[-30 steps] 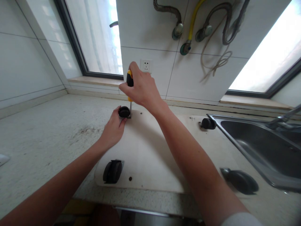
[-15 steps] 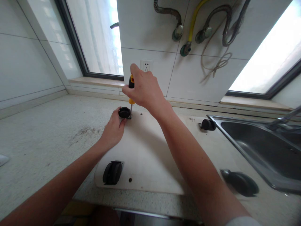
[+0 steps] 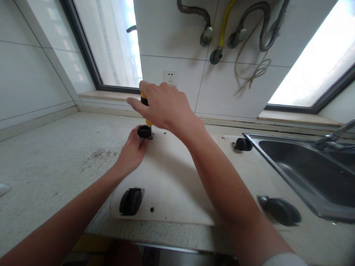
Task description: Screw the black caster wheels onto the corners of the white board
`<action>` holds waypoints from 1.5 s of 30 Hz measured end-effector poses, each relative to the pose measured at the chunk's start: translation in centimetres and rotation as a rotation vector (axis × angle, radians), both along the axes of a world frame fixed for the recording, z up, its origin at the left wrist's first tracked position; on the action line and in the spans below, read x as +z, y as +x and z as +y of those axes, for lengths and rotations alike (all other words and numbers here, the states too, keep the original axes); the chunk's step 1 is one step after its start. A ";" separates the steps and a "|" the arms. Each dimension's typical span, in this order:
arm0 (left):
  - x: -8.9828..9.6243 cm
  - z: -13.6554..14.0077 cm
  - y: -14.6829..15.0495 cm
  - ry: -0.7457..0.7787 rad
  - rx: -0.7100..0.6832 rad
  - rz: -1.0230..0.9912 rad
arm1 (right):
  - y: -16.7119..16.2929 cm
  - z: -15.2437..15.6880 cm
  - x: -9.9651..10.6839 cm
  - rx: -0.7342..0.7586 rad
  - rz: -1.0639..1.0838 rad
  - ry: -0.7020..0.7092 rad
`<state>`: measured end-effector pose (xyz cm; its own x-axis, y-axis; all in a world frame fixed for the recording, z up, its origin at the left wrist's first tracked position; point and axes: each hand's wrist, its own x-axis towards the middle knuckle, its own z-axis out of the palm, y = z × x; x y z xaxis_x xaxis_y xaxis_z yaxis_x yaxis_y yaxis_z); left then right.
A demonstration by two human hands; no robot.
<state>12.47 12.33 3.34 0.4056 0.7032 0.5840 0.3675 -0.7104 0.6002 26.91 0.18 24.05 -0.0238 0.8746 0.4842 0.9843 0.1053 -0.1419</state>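
Note:
My right hand [image 3: 163, 105] is closed around the yellow-and-black handle of a screwdriver [image 3: 144, 99], its thumb sticking out to the left. The screwdriver points down to the mounting plate of a black caster wheel [image 3: 144, 131]; its tip is hidden behind the wheel's edge. That caster sits at the far left corner of a white board [image 3: 177, 184] lying on the counter. My left hand [image 3: 132, 150] grips the caster from the left, thumb at its plate. Other casters stand at the near left [image 3: 131, 201], far right [image 3: 243, 144] and near right [image 3: 282, 211] of the board.
A steel sink [image 3: 299, 166] with a tap [image 3: 337, 138] adjoins the board on the right. The speckled counter [image 3: 69, 147] has a patch of dark crumbs left of the board. Hoses, valves and a socket [image 3: 170, 76] are on the tiled wall behind.
My right hand has turned and shifted slightly left and down with the screwdriver, the thumb now stretched out more. My left hand stays on the caster. The whole view has shifted slightly.

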 end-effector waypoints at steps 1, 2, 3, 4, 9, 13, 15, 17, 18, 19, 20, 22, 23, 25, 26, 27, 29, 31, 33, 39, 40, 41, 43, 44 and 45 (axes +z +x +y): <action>0.0 0.0 0.0 0.004 -0.004 -0.004 | -0.1 0.1 -0.1 -0.028 -0.006 0.020; 0.0 0.0 0.0 0.005 -0.006 -0.006 | -0.2 0.2 -0.1 -0.035 -0.008 0.030; 0.0 0.0 0.1 0.005 -0.005 -0.009 | -0.3 0.3 -0.2 -0.019 -0.004 0.026; 0.0 0.0 0.1 0.005 -0.003 -0.012 | -0.4 0.3 -0.2 0.007 0.003 0.016; 0.1 -0.2 0.1 -0.008 -0.006 -0.008 | -0.4 0.4 -0.2 -0.065 0.009 0.035; 0.1 0.0 0.0 -0.009 -0.014 -0.001 | -0.2 0.6 -0.3 -0.048 0.006 0.051; 0.1 0.1 0.0 -0.006 -0.017 0.006 | 0.0 0.6 -0.3 -0.063 -0.006 0.048; 0.1 0.1 0.0 -0.017 -0.009 0.011 | 0.1 0.6 -0.3 -0.121 -0.025 0.055; 0.1 0.0 0.0 -0.023 -0.005 0.011 | 0.0 0.6 -0.3 -0.135 -0.032 0.059; 0.1 0.0 0.0 -0.025 -0.003 0.011 | 0.0 0.5 -0.3 -0.127 -0.036 0.063; 0.1 -0.1 0.0 -0.023 -0.004 0.010 | 0.0 0.4 -0.3 -0.102 -0.036 0.064; 0.2 -0.2 0.0 -0.013 -0.010 0.014 | -0.1 0.3 -0.3 -0.053 -0.034 0.054; 0.3 -0.2 0.0 -0.009 -0.011 0.018 | -0.2 0.3 -0.3 -0.058 -0.034 0.048; 0.4 -0.2 0.0 -0.010 -0.008 0.029 | -0.3 0.3 -0.3 -0.123 -0.042 0.049; 0.4 -0.2 0.0 -0.011 -0.008 0.032 | -0.3 0.4 -0.3 -0.149 -0.047 0.054; 0.4 -0.2 0.0 -0.011 -0.009 0.032 | -0.2 0.4 -0.3 -0.151 -0.051 0.059; 0.3 -0.1 0.0 -0.008 -0.012 0.023 | -0.2 0.5 -0.4 -0.097 -0.057 0.065; 0.2 0.0 0.1 -0.003 -0.010 0.012 | 0.0 0.6 -0.5 -0.054 -0.056 0.065; 0.0 0.0 0.1 0.003 -0.012 0.006 | 0.3 0.8 -0.6 -0.095 -0.044 0.078; 0.0 0.0 0.1 -0.009 -0.009 -0.012 | 0.7 0.9 -0.5 0.087 -0.014 0.096; 0.0 -0.1 0.1 -0.009 -0.009 -0.013 | 0.5 0.8 -0.5 0.091 -0.013 0.093; 0.0 -0.1 0.1 -0.009 -0.010 -0.013 | 0.4 0.8 -0.5 0.056 -0.014 0.095; 0.1 -0.1 0.1 -0.008 -0.011 -0.010 | 0.2 0.8 -0.6 -0.065 -0.024 0.109; 0.1 -0.2 0.1 -0.011 -0.010 -0.007 | 0.1 0.7 -0.6 -0.101 -0.024 0.111; 0.1 -0.2 0.1 -0.015 -0.009 -0.003 | 0.1 0.6 -0.5 -0.099 -0.017 0.105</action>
<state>12.61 12.14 3.49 0.4101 0.7080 0.5749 0.3593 -0.7048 0.6117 27.03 0.78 23.54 0.0515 0.8174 0.5738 0.9927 0.0208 -0.1188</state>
